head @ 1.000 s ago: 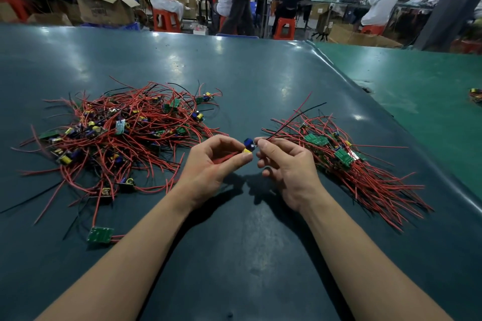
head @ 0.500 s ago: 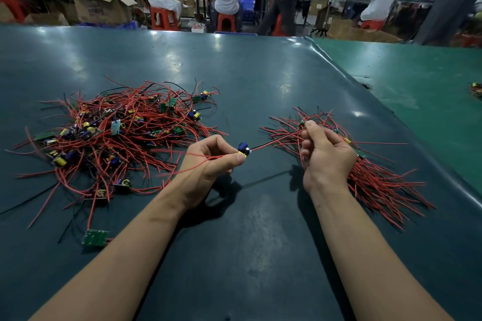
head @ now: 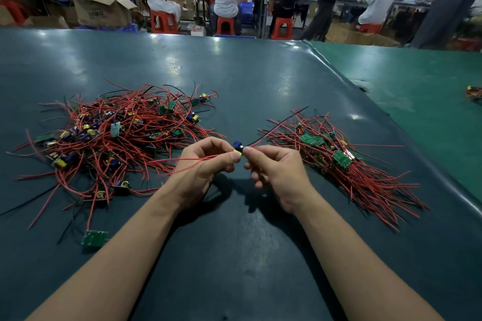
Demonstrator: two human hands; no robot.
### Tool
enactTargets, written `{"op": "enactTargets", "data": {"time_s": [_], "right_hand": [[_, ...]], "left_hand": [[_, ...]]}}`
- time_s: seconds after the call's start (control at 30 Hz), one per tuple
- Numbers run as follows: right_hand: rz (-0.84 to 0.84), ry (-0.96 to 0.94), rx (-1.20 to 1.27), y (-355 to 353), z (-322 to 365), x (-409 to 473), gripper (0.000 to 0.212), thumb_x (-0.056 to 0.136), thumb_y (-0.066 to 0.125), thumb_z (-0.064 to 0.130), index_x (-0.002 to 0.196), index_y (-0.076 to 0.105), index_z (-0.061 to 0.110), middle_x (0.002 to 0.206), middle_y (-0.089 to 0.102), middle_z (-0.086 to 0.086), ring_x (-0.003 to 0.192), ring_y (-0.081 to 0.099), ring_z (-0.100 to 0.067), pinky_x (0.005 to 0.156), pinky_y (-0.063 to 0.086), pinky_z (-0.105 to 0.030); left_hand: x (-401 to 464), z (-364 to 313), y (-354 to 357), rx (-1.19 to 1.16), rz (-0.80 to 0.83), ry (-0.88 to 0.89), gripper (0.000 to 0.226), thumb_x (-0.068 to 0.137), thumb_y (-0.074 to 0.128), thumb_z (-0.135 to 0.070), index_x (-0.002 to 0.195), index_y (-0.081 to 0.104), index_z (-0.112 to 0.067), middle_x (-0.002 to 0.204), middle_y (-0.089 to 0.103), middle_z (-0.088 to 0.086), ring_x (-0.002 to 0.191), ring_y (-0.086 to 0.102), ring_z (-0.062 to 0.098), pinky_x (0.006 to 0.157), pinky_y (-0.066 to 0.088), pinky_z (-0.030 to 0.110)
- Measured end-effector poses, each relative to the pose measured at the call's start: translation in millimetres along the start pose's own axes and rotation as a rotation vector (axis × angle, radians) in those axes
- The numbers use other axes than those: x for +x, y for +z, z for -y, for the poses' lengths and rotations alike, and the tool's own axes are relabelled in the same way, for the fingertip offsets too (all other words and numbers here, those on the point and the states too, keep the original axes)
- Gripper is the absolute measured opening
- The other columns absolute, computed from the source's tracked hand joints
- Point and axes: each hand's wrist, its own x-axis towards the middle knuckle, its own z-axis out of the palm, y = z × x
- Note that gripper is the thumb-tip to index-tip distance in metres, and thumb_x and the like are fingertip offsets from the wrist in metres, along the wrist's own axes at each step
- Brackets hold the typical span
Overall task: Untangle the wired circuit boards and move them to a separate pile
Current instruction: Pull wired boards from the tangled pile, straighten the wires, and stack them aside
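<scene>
Red leads trail from the board (head: 237, 148) I pinch between my left hand (head: 206, 164) and right hand (head: 273, 172), above the table (head: 247, 81) between tangle (head: 114, 135) and pile (head: 344, 161). Best draw each lead straight, gently, before laying it right.

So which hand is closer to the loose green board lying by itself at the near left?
Left. The left hand is up and to the right of the green board; the right hand sits farther right, beyond the left one.
</scene>
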Motion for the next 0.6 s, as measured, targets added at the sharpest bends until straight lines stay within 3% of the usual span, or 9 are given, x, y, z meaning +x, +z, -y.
{"op": "enactTargets", "data": {"time_s": [0.13, 0.3, 0.43, 0.6], "right_hand": [[-0.139, -0.026, 0.191, -13, 11, 7, 0.004, 0.086, 0.070, 0.010, 0.084, 0.073, 0.008, 0.060, 0.064, -0.001, 0.042, 0.048, -0.005, 0.037, 0.036, -0.015], [0.022, 0.079, 0.099, -13, 9, 3, 0.026, 0.069, 0.077, 0.028, 0.084, 0.073, 0.007, 0.066, 0.067, -0.002, 0.044, 0.049, -0.005, 0.038, 0.037, -0.015], [0.022, 0.047, 0.110, -7, 4, 4, 0.008, 0.080, 0.075, 0.013, 0.076, 0.073, 0.006, 0.062, 0.065, -0.004, 0.044, 0.049, -0.006, 0.038, 0.037, -0.015], [-0.078, -0.055, 0.062, -6, 3, 9, 0.013, 0.084, 0.074, 0.010, 0.072, 0.074, 0.008, 0.060, 0.065, -0.004, 0.042, 0.046, -0.006, 0.037, 0.035, -0.015]], "left_hand": [[0, 0, -1, 0.050, 0.004, -0.011, 0.015, 0.066, 0.069, -0.002, 0.074, 0.057, -0.007, 0.062, 0.057, 0.004, 0.054, 0.051, 0.014, 0.059, 0.042, 0.018], [1, 2, -2, 0.091, 0.025, -0.029, 0.015, 0.067, 0.073, -0.007, 0.075, 0.061, -0.011, 0.068, 0.061, 0.005, 0.058, 0.055, 0.017, 0.063, 0.046, 0.021], [3, 3, -3, 0.163, 0.076, -0.026, 0.013, 0.069, 0.077, -0.010, 0.073, 0.066, -0.017, 0.069, 0.064, 0.002, 0.063, 0.057, 0.017, 0.066, 0.047, 0.025], [5, 2, -2, 0.124, 0.051, -0.050, 0.017, 0.061, 0.078, -0.012, 0.068, 0.064, -0.018, 0.063, 0.057, 0.002, 0.054, 0.048, 0.013, 0.056, 0.040, 0.020]]}}
